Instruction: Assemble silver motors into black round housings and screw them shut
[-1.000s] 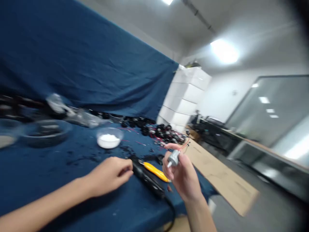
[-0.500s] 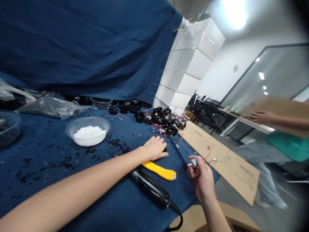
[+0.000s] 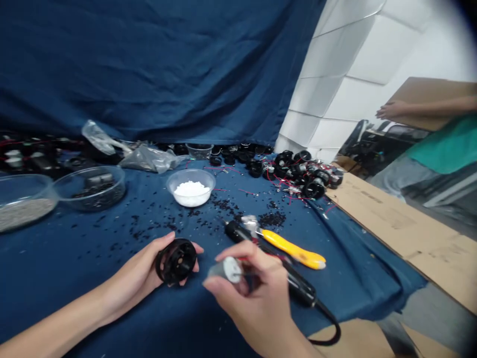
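Observation:
My left hand (image 3: 136,281) cradles a black round plastic housing (image 3: 176,261) in its fingers. My right hand (image 3: 253,303) pinches a small silver electric motor (image 3: 228,270) a short way to the right of the housing, and the two are apart. Behind my right hand lies a black corded soldering iron (image 3: 298,286). A yellow utility knife (image 3: 294,250) rests just beyond it, on the blue cloth (image 3: 93,238) covering the table.
A clear bowl of white granules (image 3: 191,188) stands beyond my hands, among scattered black bits. Clear bowls (image 3: 91,188) stand at the left. A heap of black round parts with red wires (image 3: 301,179) lies behind. Cardboard (image 3: 391,223) lies right; a co-worker's arm (image 3: 428,108) is at far right.
My left hand, earlier empty on the cloth, now holds the black housing. My right hand has moved left with the motor. The view has swung down and closer to the table.

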`<act>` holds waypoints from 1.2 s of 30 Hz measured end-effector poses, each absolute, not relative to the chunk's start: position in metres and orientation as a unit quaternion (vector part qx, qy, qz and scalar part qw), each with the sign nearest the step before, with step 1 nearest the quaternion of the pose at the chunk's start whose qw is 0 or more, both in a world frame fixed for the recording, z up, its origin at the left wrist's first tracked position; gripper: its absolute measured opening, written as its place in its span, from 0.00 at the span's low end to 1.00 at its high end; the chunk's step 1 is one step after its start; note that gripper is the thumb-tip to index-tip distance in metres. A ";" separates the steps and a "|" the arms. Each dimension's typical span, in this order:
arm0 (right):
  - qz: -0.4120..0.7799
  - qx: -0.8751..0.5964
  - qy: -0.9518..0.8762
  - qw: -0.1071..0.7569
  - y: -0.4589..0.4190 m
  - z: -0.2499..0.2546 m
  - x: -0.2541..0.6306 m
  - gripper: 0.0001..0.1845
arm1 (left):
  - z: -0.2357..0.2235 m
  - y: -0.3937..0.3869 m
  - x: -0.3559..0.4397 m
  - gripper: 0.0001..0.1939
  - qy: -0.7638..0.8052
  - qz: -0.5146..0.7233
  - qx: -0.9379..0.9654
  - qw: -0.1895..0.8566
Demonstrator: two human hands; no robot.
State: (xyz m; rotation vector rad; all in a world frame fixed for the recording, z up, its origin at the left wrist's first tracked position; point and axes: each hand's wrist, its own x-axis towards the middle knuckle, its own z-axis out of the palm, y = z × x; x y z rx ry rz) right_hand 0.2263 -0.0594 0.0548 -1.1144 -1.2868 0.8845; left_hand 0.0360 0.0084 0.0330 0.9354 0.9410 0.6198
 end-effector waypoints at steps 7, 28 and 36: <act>0.410 -0.413 -0.607 0.542 -0.024 0.032 0.167 0.14 | 0.026 0.003 0.006 0.19 0.408 0.391 0.384 0.730; 0.328 -0.473 -0.612 0.543 -0.023 0.001 0.152 0.13 | 0.016 0.002 -0.001 0.21 0.336 0.414 0.454 0.713; 0.315 -0.465 -0.602 0.568 -0.020 -0.003 0.154 0.13 | 0.019 0.003 -0.004 0.19 0.335 0.409 0.396 0.750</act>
